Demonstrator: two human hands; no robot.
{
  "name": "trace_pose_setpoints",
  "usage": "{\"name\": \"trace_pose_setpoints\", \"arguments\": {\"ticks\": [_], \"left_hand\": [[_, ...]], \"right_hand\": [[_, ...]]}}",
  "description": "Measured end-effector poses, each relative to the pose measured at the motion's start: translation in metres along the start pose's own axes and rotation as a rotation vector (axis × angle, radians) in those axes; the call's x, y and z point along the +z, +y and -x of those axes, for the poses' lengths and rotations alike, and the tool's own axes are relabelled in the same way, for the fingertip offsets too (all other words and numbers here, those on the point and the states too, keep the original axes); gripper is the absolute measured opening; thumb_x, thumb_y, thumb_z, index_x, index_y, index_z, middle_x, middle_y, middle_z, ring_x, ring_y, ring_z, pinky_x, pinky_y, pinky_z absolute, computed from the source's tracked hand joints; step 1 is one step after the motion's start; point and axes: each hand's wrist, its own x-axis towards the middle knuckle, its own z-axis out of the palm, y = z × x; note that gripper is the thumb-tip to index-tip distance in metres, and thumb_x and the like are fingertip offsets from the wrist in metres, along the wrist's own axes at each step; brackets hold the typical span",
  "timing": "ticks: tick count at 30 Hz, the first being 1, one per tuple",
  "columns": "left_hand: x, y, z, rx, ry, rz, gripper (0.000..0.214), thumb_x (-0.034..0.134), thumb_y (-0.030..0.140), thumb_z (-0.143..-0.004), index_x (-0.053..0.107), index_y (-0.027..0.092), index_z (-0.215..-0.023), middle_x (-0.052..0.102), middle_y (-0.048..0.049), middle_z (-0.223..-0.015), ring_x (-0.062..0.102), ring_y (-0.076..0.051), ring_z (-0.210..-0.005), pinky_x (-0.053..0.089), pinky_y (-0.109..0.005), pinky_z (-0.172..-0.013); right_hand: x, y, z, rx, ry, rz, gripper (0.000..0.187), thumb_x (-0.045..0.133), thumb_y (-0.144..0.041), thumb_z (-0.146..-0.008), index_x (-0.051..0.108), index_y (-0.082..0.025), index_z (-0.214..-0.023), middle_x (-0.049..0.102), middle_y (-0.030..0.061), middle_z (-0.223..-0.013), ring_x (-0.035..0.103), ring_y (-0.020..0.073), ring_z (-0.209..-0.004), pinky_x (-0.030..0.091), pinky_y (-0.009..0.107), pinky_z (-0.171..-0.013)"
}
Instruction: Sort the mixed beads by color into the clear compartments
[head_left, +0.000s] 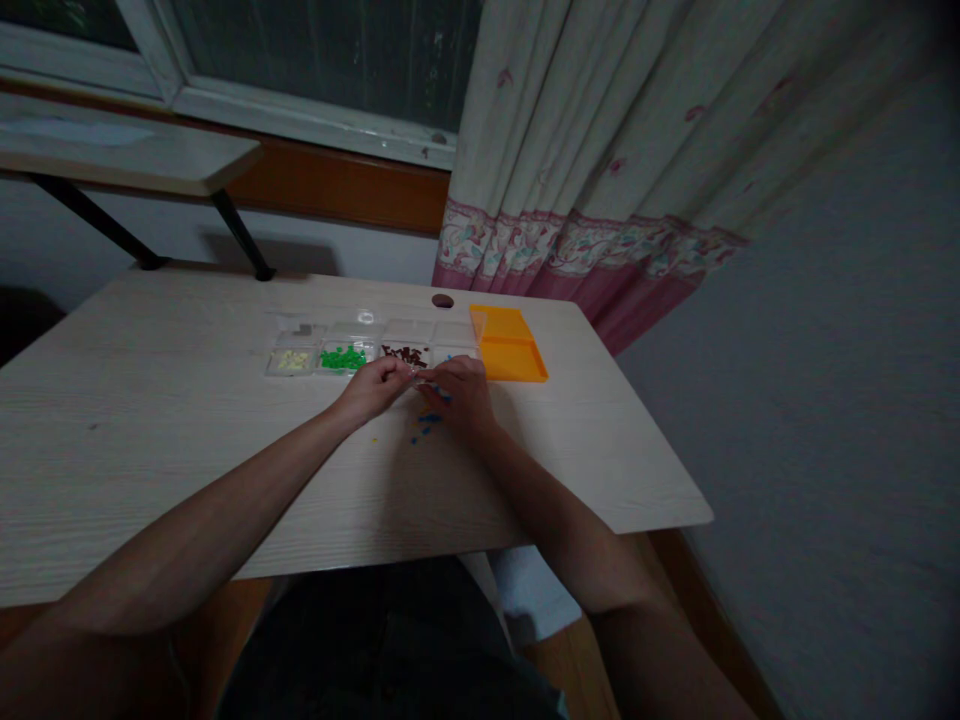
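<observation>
My left hand (pixel 373 390) is closed in a pinch, its fingertips at a small clear, shiny bit that is too small to name. My right hand (pixel 465 395) meets it from the right, fingers bent towards the same spot; what they hold is hidden. Loose blue pieces (pixel 429 418) lie on the table under and beside my right hand. Just beyond my hands stand clear lidded boxes: one with dark red pieces (pixel 405 355), one with green pieces (pixel 343 358), one with pale yellow pieces (pixel 292 360). A further clear box with blue bits is partly covered by my right hand.
An open orange case (pixel 514 360) lies right of the clear boxes. One tiny yellow piece (pixel 375 439) rests on the pale wooden table (pixel 187 400). A raised shelf (pixel 135 150) on black legs stands at the back left. A curtain (pixel 570 150) hangs behind the table.
</observation>
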Motion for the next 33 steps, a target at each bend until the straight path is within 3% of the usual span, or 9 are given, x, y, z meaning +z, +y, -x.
{"name": "trace_pose_setpoints", "arguments": {"ticks": [9, 15, 20, 24, 29, 33], "left_hand": [[0.002, 0.006, -0.001, 0.058, 0.009, -0.072, 0.04, 0.058, 0.054, -0.078, 0.058, 0.016, -0.068, 0.037, 0.005, -0.055, 0.032, -0.009, -0.051, 0.024, -0.021, -0.049], [0.001, 0.002, -0.002, 0.129, 0.035, -0.179, 0.04, 0.054, 0.053, -0.081, 0.06, 0.016, -0.067, 0.045, 0.0027, -0.057, 0.039, -0.01, -0.054, 0.031, -0.022, -0.052], [0.001, 0.002, -0.001, 0.228, 0.013, -0.236, 0.04, 0.048, 0.047, -0.088, 0.069, 0.015, -0.078, 0.063, -0.0038, -0.076, 0.056, -0.015, -0.072, 0.042, -0.025, -0.068], [0.001, 0.0, -0.001, 0.221, 0.016, -0.25, 0.039, 0.047, 0.045, -0.089, 0.071, 0.016, -0.084, 0.064, -0.0043, -0.078, 0.056, -0.016, -0.073, 0.042, -0.026, -0.069], [-0.001, -0.002, -0.001, 0.228, -0.002, -0.272, 0.038, 0.048, 0.045, -0.09, 0.072, 0.016, -0.087, 0.063, -0.0043, -0.08, 0.055, -0.015, -0.075, 0.042, -0.025, -0.07], [-0.002, -0.002, -0.001, 0.258, -0.024, -0.313, 0.035, 0.048, 0.042, -0.091, 0.072, 0.016, -0.09, 0.061, -0.0039, -0.082, 0.053, -0.014, -0.07, 0.041, -0.025, -0.068]], "right_hand": [[0.005, 0.0, 0.003, -0.037, 0.037, 0.039, 0.024, 0.053, -0.038, -0.096, 0.073, -0.025, -0.099, 0.072, 0.0037, -0.092, 0.058, 0.0184, -0.094, 0.033, 0.036, -0.094], [0.003, -0.003, 0.003, -0.051, 0.013, 0.052, 0.022, 0.053, -0.034, -0.095, 0.072, -0.025, -0.1, 0.072, 0.004, -0.096, 0.057, 0.0188, -0.097, 0.031, 0.037, -0.095], [-0.002, 0.024, -0.001, 0.147, 0.072, 0.104, 0.023, 0.054, -0.036, -0.095, 0.073, -0.025, -0.097, 0.071, 0.0043, -0.092, 0.055, 0.02, -0.094, 0.032, 0.036, -0.087], [0.0, 0.053, -0.002, 0.353, 0.185, 0.146, 0.016, 0.06, -0.031, -0.091, 0.074, -0.025, -0.09, 0.07, 0.0033, -0.093, 0.052, 0.0207, -0.094, 0.033, 0.035, -0.086], [0.008, 0.058, -0.001, 0.299, 0.185, 0.155, 0.013, 0.063, -0.032, -0.089, 0.075, -0.026, -0.088, 0.069, 0.0042, -0.096, 0.051, 0.0215, -0.095, 0.034, 0.036, -0.084], [0.009, 0.054, -0.001, 0.282, 0.157, 0.155, 0.022, 0.055, -0.035, -0.094, 0.074, -0.023, -0.092, 0.068, 0.0062, -0.098, 0.051, 0.0218, -0.096, 0.033, 0.037, -0.084]]}}
